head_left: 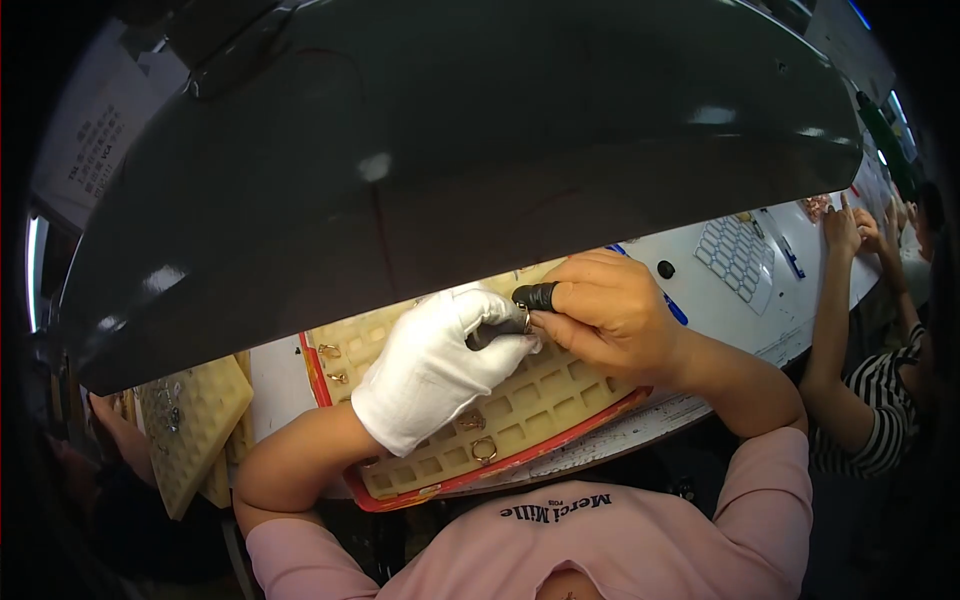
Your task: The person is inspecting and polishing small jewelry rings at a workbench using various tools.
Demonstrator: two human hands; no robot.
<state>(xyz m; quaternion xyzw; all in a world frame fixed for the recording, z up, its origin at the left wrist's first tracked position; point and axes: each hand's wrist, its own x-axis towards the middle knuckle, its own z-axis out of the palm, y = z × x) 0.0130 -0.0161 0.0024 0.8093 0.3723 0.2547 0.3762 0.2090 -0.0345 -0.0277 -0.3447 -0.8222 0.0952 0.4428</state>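
A small, shiny metal ring [526, 317] sits between my two hands, above a pale yellow tray [520, 400] with rows of square pockets and a red rim. My left hand [445, 345], in a white glove, pinches it between thumb and fingers. From the right, my right hand [615, 310] closes its thumb and index finger on the same piece; a black cover [537, 296] wraps the index fingertip. Fingers partly hide the ring, so its details do not show. Below my hands, a gold-coloured ring [484, 449] rests in a pocket of the tray.
A large dark lamp hood [500, 130] hangs low over the far side. Left stands another pocketed yellow tray [195, 425] with small metal pieces. On the white table lie a patterned sheet [735, 258], a blue pen [675, 309] and a black cap [666, 269]. Co-workers' arms show at both sides.
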